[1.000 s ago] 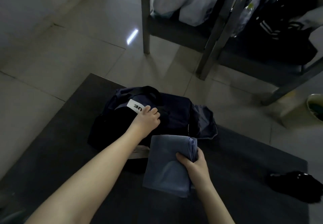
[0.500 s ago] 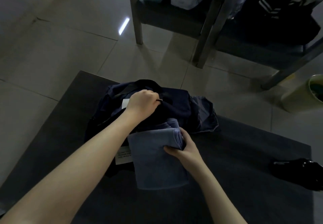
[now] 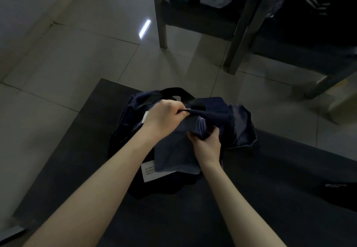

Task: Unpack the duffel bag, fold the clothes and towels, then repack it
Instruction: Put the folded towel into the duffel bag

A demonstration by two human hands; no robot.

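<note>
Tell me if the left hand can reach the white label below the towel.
Probably, once it lets go: the left hand grips the duffel bag edge, but the white label lies mostly uncovered beside that forearm, the towel overlapping its top.

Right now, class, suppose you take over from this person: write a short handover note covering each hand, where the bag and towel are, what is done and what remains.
Left hand: grips the duffel bag at the edge of its opening and lifts that edge.
Right hand: grips the folded towel near its far end, which is at the bag's mouth.
The bag lies on the dark table.
Done: this towel is folded and on its way in.
Left: push the towel fully inside. A dark item at the table's right edge may need packing. Then close the bag.
</note>
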